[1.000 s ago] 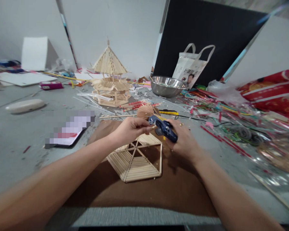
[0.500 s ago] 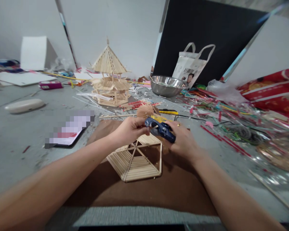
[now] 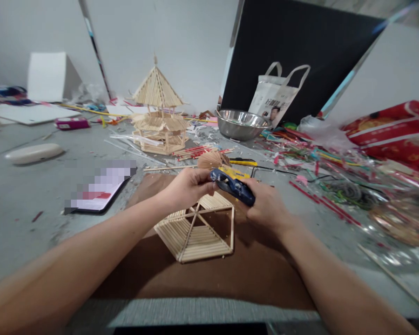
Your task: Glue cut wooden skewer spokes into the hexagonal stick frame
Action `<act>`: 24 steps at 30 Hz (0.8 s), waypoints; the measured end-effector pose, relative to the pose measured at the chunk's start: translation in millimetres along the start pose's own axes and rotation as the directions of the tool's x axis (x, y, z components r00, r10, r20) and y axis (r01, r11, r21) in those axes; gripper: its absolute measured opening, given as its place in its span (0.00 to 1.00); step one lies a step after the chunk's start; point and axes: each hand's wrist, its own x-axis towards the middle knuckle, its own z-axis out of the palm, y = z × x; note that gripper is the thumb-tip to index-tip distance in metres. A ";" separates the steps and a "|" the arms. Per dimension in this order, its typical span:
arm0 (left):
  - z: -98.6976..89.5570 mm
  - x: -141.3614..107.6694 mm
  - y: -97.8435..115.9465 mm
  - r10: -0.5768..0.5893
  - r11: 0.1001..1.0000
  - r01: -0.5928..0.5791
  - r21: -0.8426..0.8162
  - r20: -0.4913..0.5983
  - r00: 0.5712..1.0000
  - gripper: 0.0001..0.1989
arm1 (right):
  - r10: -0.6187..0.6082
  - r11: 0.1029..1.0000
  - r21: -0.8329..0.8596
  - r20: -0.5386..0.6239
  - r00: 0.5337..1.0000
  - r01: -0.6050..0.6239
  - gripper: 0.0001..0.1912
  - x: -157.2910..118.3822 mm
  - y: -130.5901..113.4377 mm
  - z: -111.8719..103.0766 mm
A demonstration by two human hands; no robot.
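My right hand (image 3: pixel 268 204) is wrapped round a blue hand cutter (image 3: pixel 233 187), held above the far side of the stick frame; its exact kind is hard to make out. The fingertips of my left hand (image 3: pixel 188 188) pinch together at the tool's left end, and what they hold is hidden. A small pale bit shows in the tool's jaws. Below lies a six-sided frame of thin wooden sticks (image 3: pixel 204 244), partly filled with rows of sticks and with open sections at the right. It rests on a brown sheet (image 3: pixel 153 284).
Behind stands a stick pagoda model (image 3: pixel 158 90). Red-tipped sticks (image 3: pixel 195 151), a yellow craft knife (image 3: pixel 243 162) and a steel bowl (image 3: pixel 243 124) lie beyond my hands. A phone (image 3: pixel 104 188) is at the left; wires and scraps (image 3: pixel 345 190) clutter the right.
The blue cutter's handles have come closer together in my right hand. My left hand stays at its tip, and the stick frame has not moved on the sheet.
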 end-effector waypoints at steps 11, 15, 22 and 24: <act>-0.8 2.8 -0.1 -0.154 0.988 0.154 0.002 0.064 0.986 0.11 | 0.161 0.979 -0.129 -0.003 0.987 -0.160 0.12 1.8 1.5 1.5; -8.1 3.4 -5.2 -0.273 0.961 0.256 0.102 0.223 0.936 0.11 | 0.275 0.939 -0.198 -0.062 0.959 -0.282 0.14 4.0 16.0 3.0; -13.6 2.0 -9.4 -0.364 0.924 0.255 0.284 0.452 0.814 0.12 | 0.290 0.938 -0.176 -0.069 0.955 -0.297 0.16 7.0 24.4 5.6; -12.2 0.9 -8.0 -0.364 0.913 0.209 0.349 0.467 0.806 0.12 | 0.280 0.945 -0.160 -0.050 0.959 -0.284 0.15 6.8 23.2 6.0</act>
